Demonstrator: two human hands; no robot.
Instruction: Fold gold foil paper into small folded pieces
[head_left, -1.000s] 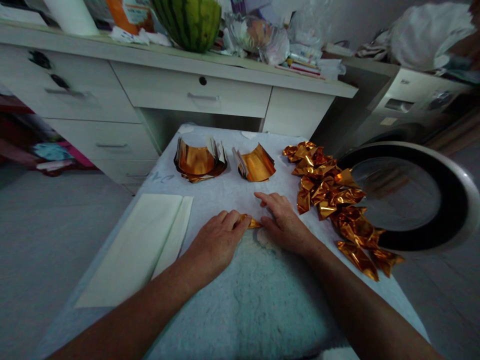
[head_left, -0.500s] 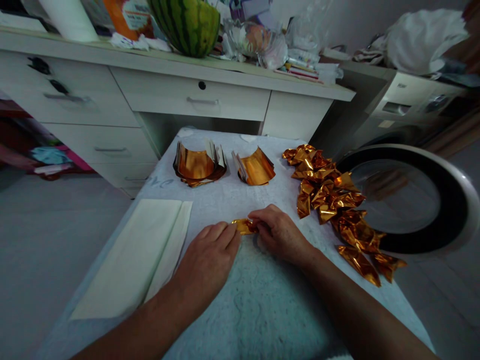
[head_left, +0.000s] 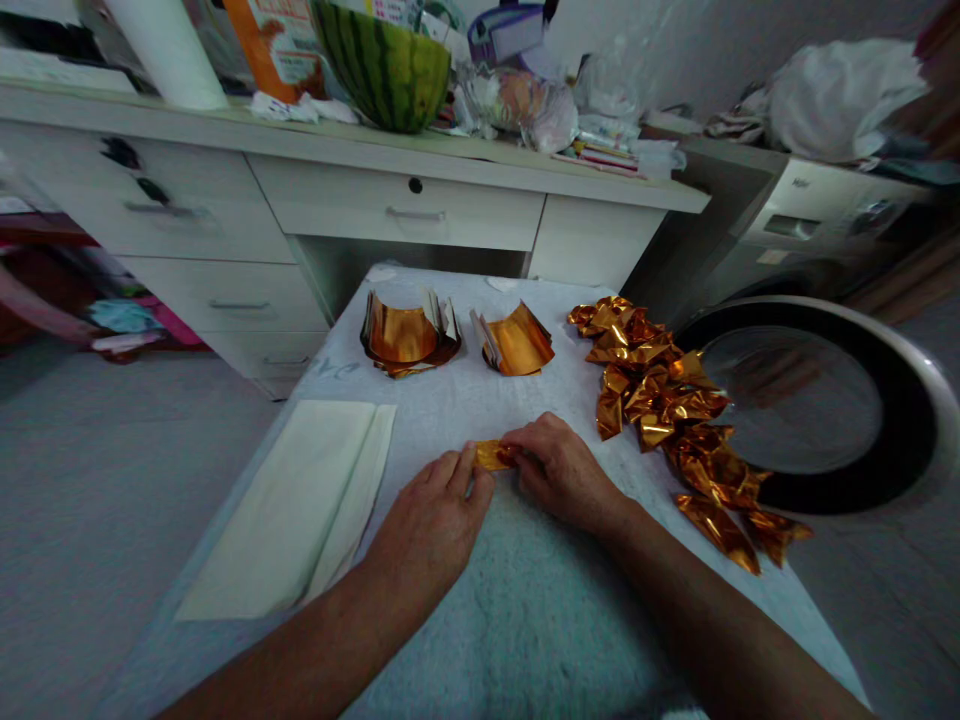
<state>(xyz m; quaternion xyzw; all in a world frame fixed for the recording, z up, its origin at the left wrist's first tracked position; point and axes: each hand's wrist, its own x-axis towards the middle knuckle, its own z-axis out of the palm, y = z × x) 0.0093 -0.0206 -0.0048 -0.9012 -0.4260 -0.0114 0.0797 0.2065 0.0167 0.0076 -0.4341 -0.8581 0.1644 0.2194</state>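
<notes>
A small folded piece of gold foil paper point(head_left: 491, 456) lies on the cloth-covered table between my hands. My left hand point(head_left: 439, 500) has its fingertips closed on the left end of the foil. At the right end, my right hand point(head_left: 551, 462) pinches it between thumb and fingers. Beyond my hands stand two curved stacks of gold foil sheets, a thicker left stack point(head_left: 405, 335) and a thinner right stack point(head_left: 521, 340). To the right is a heap of folded gold foil pieces point(head_left: 660, 395). A stack of pale paper sheets point(head_left: 281, 505) lies left of my left hand.
The table point(head_left: 517, 620) butts up to a white desk point(head_left: 465, 210) with drawers. On the desk sit a cut watermelon point(head_left: 386, 70), an orange bag point(head_left: 277, 50) and plastic bags. At right, a washing machine's open round door point(head_left: 810, 400) adjoins the table edge.
The view has tilted slightly, shifting the scene a little down and right. My left thumb now sits further from its fingers; both hands remain on the foil paper.
</notes>
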